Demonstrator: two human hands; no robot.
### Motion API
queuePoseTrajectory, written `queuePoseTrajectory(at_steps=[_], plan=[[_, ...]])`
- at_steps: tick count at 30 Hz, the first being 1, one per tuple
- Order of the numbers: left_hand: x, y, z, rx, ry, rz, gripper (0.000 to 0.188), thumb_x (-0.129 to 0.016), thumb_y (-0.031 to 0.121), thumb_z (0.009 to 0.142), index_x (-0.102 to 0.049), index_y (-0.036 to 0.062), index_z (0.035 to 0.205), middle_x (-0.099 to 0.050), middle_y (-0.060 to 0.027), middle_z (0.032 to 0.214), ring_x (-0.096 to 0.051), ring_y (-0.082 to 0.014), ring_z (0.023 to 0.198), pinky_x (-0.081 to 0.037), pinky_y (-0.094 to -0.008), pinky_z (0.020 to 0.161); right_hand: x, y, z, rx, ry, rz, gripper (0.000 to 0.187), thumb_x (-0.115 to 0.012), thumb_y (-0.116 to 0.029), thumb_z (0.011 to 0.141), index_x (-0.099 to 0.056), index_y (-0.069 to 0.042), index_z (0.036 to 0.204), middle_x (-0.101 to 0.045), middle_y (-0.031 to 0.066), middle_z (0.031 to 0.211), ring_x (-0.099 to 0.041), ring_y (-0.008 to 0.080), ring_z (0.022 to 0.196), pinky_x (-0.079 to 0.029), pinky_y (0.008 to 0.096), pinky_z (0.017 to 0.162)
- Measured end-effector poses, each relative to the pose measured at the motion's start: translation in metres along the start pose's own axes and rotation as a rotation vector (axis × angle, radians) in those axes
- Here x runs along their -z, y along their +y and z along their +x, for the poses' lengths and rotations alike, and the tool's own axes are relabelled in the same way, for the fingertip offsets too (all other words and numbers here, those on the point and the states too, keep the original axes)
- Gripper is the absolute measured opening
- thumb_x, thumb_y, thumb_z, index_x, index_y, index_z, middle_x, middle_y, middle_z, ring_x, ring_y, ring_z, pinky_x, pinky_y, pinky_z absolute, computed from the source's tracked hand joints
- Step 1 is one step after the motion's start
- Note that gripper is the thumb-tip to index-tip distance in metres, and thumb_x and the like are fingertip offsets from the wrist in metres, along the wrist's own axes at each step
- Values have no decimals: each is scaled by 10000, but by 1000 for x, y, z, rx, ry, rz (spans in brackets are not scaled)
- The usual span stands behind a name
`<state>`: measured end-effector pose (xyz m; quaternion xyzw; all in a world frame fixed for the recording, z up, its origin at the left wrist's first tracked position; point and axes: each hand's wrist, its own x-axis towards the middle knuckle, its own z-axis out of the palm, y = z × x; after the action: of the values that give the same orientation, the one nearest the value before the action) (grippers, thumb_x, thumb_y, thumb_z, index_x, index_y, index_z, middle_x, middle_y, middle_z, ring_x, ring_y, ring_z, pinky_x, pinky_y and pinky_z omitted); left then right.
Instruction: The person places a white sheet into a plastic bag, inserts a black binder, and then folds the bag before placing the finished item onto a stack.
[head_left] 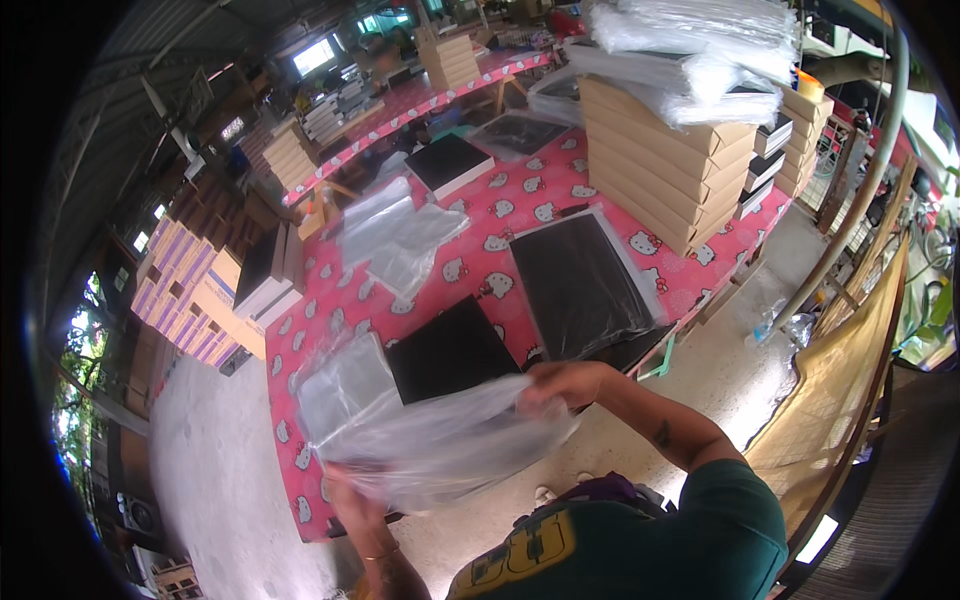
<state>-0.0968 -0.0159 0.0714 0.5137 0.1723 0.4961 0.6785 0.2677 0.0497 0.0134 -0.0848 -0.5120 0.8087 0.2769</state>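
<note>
A clear plastic bag [450,445] is stretched between my two hands above the table's near edge, blurred by motion. My right hand [565,385] pinches its upper right end. At its lower left end my left hand [355,495] closes on the plastic, its fingertips partly smeared. Just beyond the bag lies a flat black rectangular piece [455,345], partly covered by the plastic. To its left is a pile of clear plastic bags [345,390]. A black rectangular item in a clear sleeve [580,285] rests to the right.
The table has a pink cartoon-print cover [330,280]. More loose plastic bags [400,235] and a black-topped stack [450,160] lie farther back. A tall stack of brown-wrapped packs [660,160] carries piled plastic bags [700,60] at the far right. Cartons [195,285] stand at the left.
</note>
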Motion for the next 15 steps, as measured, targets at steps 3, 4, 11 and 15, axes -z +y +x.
queuePoseTrajectory(at_steps=[3,4,11,15], plan=[[6,1,0,373,-110,-209,322,-568,316,932,-571,55,1121,-674,-121,906,-647,-248,855,-536,-424,761,-10,-4,3,317,46,430,297,-554,-338,935,-601,-46,966,-623,49,879,-629,172,849,-507,347,772],[3,0,1,443,-246,-39,361,-538,355,940,-566,56,1140,-676,-119,909,-648,-256,861,-535,-436,763,-24,-21,5,474,194,567,294,-554,-335,936,-603,-50,991,-630,52,879,-637,176,874,-506,337,789],[-21,-7,8,213,508,-222,400,-606,308,891,-603,-79,995,-659,-162,922,-659,-240,882,-517,-332,779,1,22,-17,-251,-36,-453,362,-609,-320,904,-611,2,1069,-590,33,849,-557,142,900,-437,265,815],[36,-39,-35,600,-164,126,310,-657,241,826,-601,-48,924,-612,-109,779,-579,-206,678,-453,-316,593,-8,3,-21,321,292,754,431,-495,-407,943,-625,3,969,-621,128,953,-594,271,988,-487,443,822]])
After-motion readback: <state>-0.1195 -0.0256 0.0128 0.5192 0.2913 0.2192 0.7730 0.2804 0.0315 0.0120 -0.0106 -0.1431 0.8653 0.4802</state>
